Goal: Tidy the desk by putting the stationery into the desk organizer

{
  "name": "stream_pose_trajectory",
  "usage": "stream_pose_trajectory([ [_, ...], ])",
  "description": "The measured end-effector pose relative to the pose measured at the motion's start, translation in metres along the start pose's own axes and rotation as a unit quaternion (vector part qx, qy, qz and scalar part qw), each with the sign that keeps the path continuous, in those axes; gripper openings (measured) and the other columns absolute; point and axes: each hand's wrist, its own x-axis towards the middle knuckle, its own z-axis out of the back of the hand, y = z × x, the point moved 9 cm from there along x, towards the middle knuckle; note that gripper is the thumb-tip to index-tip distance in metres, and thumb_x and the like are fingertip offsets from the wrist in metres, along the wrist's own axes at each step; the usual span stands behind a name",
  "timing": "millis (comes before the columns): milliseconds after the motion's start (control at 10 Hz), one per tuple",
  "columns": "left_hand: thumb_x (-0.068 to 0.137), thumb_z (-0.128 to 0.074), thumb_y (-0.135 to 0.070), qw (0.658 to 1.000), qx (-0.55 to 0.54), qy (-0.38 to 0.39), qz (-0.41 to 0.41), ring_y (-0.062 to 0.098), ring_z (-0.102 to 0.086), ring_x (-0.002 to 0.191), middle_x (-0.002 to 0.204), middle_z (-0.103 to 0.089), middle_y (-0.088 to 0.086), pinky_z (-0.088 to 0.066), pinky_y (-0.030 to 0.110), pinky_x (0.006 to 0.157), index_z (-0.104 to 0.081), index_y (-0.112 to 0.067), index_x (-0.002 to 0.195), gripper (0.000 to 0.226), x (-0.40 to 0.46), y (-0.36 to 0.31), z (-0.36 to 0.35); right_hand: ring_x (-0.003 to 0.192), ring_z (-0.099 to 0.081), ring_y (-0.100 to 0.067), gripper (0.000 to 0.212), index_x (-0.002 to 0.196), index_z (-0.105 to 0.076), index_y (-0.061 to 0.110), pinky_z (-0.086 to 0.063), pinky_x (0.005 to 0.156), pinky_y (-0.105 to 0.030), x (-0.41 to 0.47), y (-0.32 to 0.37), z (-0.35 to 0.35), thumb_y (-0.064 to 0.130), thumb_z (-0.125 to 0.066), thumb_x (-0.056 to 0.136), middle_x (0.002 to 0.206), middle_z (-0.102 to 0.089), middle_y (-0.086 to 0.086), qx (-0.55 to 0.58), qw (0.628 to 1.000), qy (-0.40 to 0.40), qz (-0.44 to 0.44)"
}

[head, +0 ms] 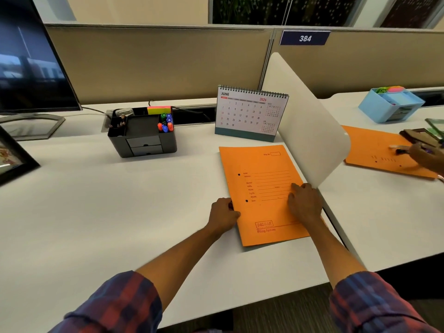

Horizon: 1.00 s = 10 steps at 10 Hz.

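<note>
A dark grey desk organizer [144,138] stands at the back of the white desk. It holds several coloured markers [165,122], pencils [119,123] and a sticky-note pad [159,109]. An orange file folder [262,188] lies flat at the desk's right side. My left hand [222,213] grips the folder's left edge, fingers curled at the edge. My right hand [305,203] rests on top of the folder near its right edge, fingers bent down onto the cover.
A desk calendar [249,114] stands behind the folder. A white divider panel [310,131] runs along the right. A monitor [28,68] and a picture frame [12,157] sit at left. On the neighbouring desk are a blue organizer [391,106], another orange folder [379,152] and another person's hand [427,157].
</note>
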Motion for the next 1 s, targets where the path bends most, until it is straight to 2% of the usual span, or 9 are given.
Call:
stream_pose_trajectory([
  [100,0.089,-0.059,0.000,1.000,0.002,0.008,-0.003,0.018,-0.062,0.088,0.106,-0.069,0.005,-0.044,0.011,0.062,-0.067,-0.006,0.113,0.026,0.002,-0.003,-0.006,0.097,-0.057,-0.033,0.033,0.111,-0.059,0.015,-0.048,0.077,-0.042,0.007,-0.004,-0.010,0.029,-0.037,0.091,0.107,-0.061,-0.014,-0.021,1.000,0.007,0.006],
  [200,0.089,-0.058,0.001,1.000,0.001,0.024,-0.006,0.017,-0.062,0.089,0.108,-0.068,0.003,-0.044,0.012,0.063,-0.066,-0.008,0.115,0.029,0.003,-0.006,-0.012,0.101,-0.056,-0.032,0.031,0.106,-0.058,0.015,-0.047,0.078,-0.042,0.010,-0.008,-0.014,0.031,-0.037,0.091,0.107,-0.063,-0.013,-0.022,1.000,0.011,-0.003],
  [300,0.088,-0.056,0.004,0.999,0.001,0.044,-0.006,0.019,-0.062,0.092,0.109,-0.067,0.003,-0.047,0.020,0.071,-0.065,-0.008,0.116,0.032,0.003,-0.009,-0.018,0.108,-0.054,-0.035,0.038,0.119,-0.057,0.010,-0.046,0.086,-0.044,0.006,-0.007,-0.009,0.033,-0.040,0.094,0.116,-0.059,-0.017,0.011,1.000,0.013,-0.014],
  [400,0.089,-0.056,0.002,0.998,0.015,0.055,-0.013,0.018,-0.059,0.091,0.103,-0.062,0.001,-0.045,0.024,0.075,-0.062,-0.007,0.118,0.031,0.001,-0.013,-0.021,0.122,-0.046,-0.039,0.049,0.135,-0.049,0.009,-0.040,0.099,-0.047,0.003,-0.006,-0.009,0.038,-0.040,0.097,0.133,-0.050,-0.021,0.027,0.999,0.031,-0.031],
  [500,0.090,-0.057,-0.002,0.997,0.007,0.071,-0.001,0.017,-0.057,0.093,0.105,-0.061,0.001,-0.045,0.021,0.073,-0.058,-0.008,0.120,0.031,0.001,-0.012,-0.024,0.130,-0.038,-0.041,0.051,0.137,-0.046,0.010,-0.039,0.102,-0.052,0.000,-0.006,-0.010,0.041,-0.038,0.097,0.141,-0.042,-0.021,0.059,0.996,0.042,-0.045],
  [600,0.084,-0.059,-0.030,0.996,0.026,0.078,0.027,0.023,-0.057,0.107,0.115,-0.061,0.003,-0.051,0.041,0.092,-0.056,-0.017,0.119,0.037,0.004,-0.005,-0.026,0.135,-0.034,-0.039,0.056,0.142,-0.040,0.011,-0.035,0.106,-0.055,-0.004,-0.002,-0.006,0.046,-0.037,0.098,0.147,-0.036,-0.020,0.067,0.996,0.041,-0.043],
  [700,0.084,-0.060,-0.046,0.996,0.060,0.047,0.045,0.030,-0.054,0.111,0.113,-0.058,0.008,-0.047,0.050,0.096,-0.053,-0.016,0.114,0.042,0.011,0.009,-0.021,0.140,-0.030,-0.037,0.062,0.148,-0.031,0.011,-0.030,0.109,-0.054,-0.007,0.007,0.000,0.049,-0.038,0.099,0.153,-0.031,-0.018,0.073,0.997,0.020,-0.029],
  [800,0.094,-0.057,-0.042,0.996,0.081,0.007,0.043,0.028,-0.046,0.123,0.127,-0.052,0.010,-0.040,0.048,0.104,-0.036,-0.012,0.146,0.063,0.002,0.008,-0.004,0.140,-0.030,-0.035,0.065,0.149,-0.029,0.013,-0.030,0.110,-0.054,-0.010,0.023,0.005,0.051,-0.038,0.098,0.154,-0.031,-0.016,0.088,0.996,0.012,-0.001],
  [1000,0.095,-0.056,-0.042,0.991,0.117,-0.065,0.028,0.026,-0.033,0.135,0.142,-0.044,0.008,-0.032,0.046,0.109,-0.032,-0.016,0.149,0.064,-0.011,0.020,0.033,0.141,-0.031,-0.032,0.067,0.149,-0.032,0.014,-0.027,0.111,-0.052,-0.013,0.071,0.013,0.055,-0.040,0.097,0.154,-0.032,-0.014,0.116,0.989,-0.007,0.095],
])
